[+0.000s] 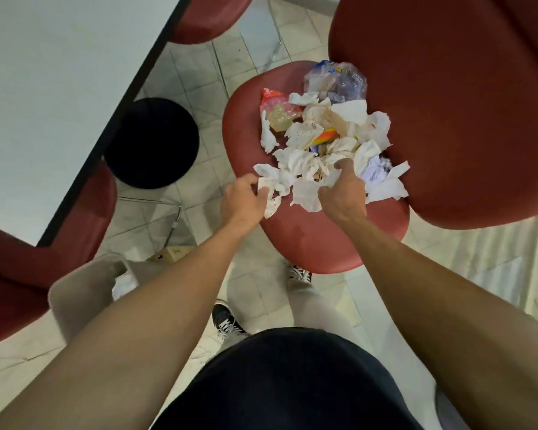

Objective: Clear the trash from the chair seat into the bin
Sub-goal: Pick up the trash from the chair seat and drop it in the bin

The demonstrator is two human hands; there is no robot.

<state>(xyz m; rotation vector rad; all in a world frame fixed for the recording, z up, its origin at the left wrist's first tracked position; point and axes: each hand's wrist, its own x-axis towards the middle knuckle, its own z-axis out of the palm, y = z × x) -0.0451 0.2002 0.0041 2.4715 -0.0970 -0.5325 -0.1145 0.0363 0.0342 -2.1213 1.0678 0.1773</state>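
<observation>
A heap of trash (pixel 330 141), mostly crumpled white paper napkins with plastic wrappers and a clear bag at the back, covers the red chair seat (pixel 311 240). My left hand (pixel 244 197) grips a crumpled napkin (pixel 272 187) at the heap's near left edge. My right hand (pixel 343 189) is dug into the near side of the heap, its fingers curled round a bunch of napkins (pixel 308 193). A round black bin (pixel 151 142) stands on the floor to the left of the chair, partly under the table's edge.
A white table (pixel 59 88) with a dark edge fills the upper left. The chair's red backrest (pixel 448 103) rises at the right. More red chairs (pixel 28 259) sit at the left and top. My feet (pixel 230 321) stand on tiled floor beside the seat.
</observation>
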